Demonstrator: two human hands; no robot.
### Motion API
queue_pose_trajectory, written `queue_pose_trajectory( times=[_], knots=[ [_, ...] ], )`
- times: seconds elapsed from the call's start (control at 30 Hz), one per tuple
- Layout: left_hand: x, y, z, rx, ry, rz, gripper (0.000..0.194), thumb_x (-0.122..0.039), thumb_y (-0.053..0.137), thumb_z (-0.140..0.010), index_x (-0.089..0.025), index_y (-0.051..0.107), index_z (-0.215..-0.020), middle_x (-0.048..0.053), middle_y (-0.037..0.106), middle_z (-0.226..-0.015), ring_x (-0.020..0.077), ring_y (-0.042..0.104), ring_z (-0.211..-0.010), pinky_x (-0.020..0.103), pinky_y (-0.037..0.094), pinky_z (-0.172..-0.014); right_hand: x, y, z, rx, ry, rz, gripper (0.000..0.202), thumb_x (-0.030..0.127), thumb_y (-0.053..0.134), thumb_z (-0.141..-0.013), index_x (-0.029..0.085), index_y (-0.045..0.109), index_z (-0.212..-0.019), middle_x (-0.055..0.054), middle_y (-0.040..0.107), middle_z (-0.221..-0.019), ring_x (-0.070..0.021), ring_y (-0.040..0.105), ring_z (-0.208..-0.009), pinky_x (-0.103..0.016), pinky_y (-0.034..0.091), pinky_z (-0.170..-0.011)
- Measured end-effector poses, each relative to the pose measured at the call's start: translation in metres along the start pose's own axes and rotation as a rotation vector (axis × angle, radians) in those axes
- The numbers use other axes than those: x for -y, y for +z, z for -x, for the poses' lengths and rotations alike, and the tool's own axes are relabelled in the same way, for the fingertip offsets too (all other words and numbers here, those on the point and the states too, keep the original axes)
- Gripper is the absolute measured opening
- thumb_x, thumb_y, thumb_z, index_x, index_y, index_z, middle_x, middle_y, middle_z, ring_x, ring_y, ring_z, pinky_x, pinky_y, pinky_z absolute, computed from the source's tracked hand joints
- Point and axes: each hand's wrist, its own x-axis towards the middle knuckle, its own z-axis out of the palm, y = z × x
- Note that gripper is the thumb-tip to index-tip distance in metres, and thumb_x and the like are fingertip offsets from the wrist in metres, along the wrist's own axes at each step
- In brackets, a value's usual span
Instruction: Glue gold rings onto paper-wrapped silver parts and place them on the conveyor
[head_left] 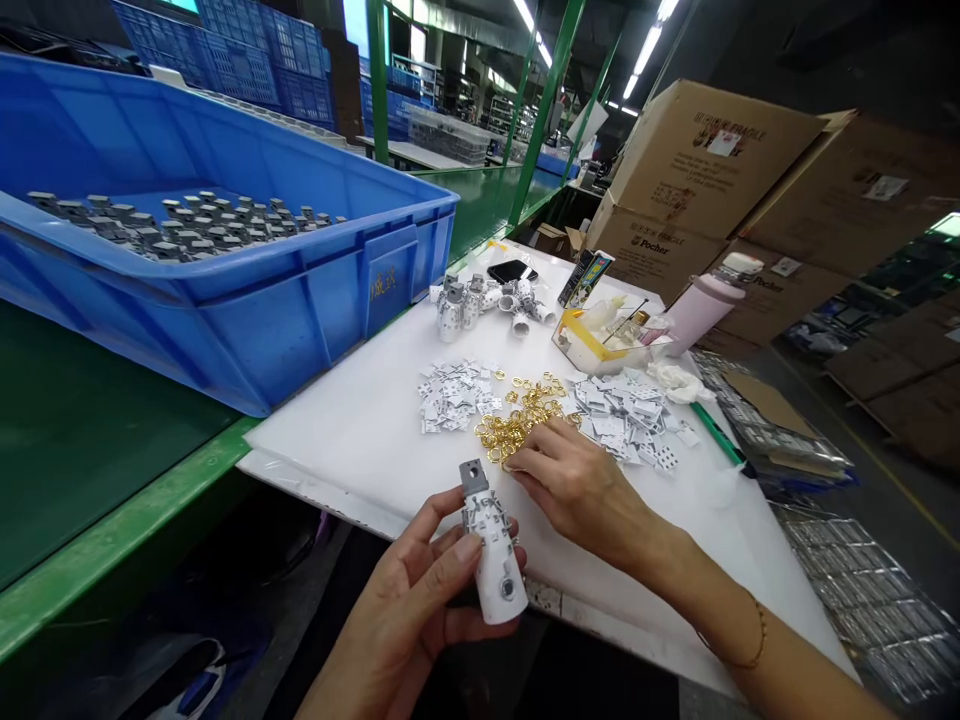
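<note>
My left hand (431, 590) is closed around a white tapered cylinder (495, 560) with a grey square block at its top and small grey studs on its side. It is held tilted above the table's near edge. My right hand (577, 485) reaches into a pile of small gold rings (517, 420), its fingertips pinched together at the pile's near side. Whether a ring sits between those fingers is hidden. Loose white and grey flat pieces (454, 395) lie left of the rings, and more flat pieces (630, 410) lie to their right.
Several similar cylinders (457, 310) stand or lie farther back on the white table (360, 410). A blue bin (337, 290) of grey parts is at left. A small tray (592, 350), a pink bottle (705, 305), a green pen (716, 432) and stacked cartons (697, 170) are at right.
</note>
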Motion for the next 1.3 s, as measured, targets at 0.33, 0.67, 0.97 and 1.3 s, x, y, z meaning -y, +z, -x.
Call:
queue_pose_trajectory(
  times=[0.33, 0.67, 0.97, 1.3],
  knots=[
    [-0.007, 0.012, 0.003, -0.023, 0.018, 0.018, 0.039, -0.024, 0.061, -0.088, -0.022, 0.052, -0.126, 0.009, 0.073, -0.105, 0.0212, 0.070, -0.091, 0.028, 0.060, -0.066, 0.006, -0.017, 0.016, -0.167, 0.415, -0.755, 0.011, 0.026, 0.058, -0.092, 0.017, 0.063, -0.091, -0.001, 0.060, -0.074, -0.0109, 0.054, -0.060, -0.024, 0.048, -0.055],
    [-0.006, 0.031, -0.008, 0.039, 0.042, 0.005, 0.036, -0.026, 0.058, -0.090, -0.023, 0.052, -0.125, 0.008, 0.070, -0.105, 0.0193, 0.066, -0.092, 0.029, 0.059, -0.072, 0.019, -0.017, 0.055, -0.344, 0.580, -1.332, 0.007, 0.019, 0.070, -0.084, 0.020, 0.070, -0.077, -0.005, 0.069, -0.102, -0.0118, 0.066, -0.075, -0.028, 0.059, -0.076],
    [0.000, 0.036, -0.013, 0.077, 0.032, -0.020, 0.038, -0.028, 0.056, -0.091, -0.023, 0.050, -0.128, 0.008, 0.069, -0.107, 0.0177, 0.064, -0.088, 0.031, 0.058, -0.073, 0.023, -0.011, 0.066, -0.439, 0.374, -1.069, 0.026, 0.009, 0.064, -0.086, 0.026, 0.066, -0.105, -0.003, 0.062, -0.103, -0.0163, 0.064, -0.096, -0.030, 0.060, -0.080],
    [0.008, 0.040, -0.012, 0.008, 0.172, -0.066, 0.046, -0.031, 0.062, -0.087, -0.030, 0.046, -0.130, 0.007, 0.065, -0.123, 0.0223, 0.066, -0.100, 0.035, 0.056, -0.083, 0.025, -0.015, 0.073, -0.408, 0.376, -0.854, 0.026, 0.010, 0.064, -0.086, 0.026, 0.065, -0.106, -0.003, 0.062, -0.099, -0.0157, 0.061, -0.090, -0.026, 0.056, -0.075]
  ],
)
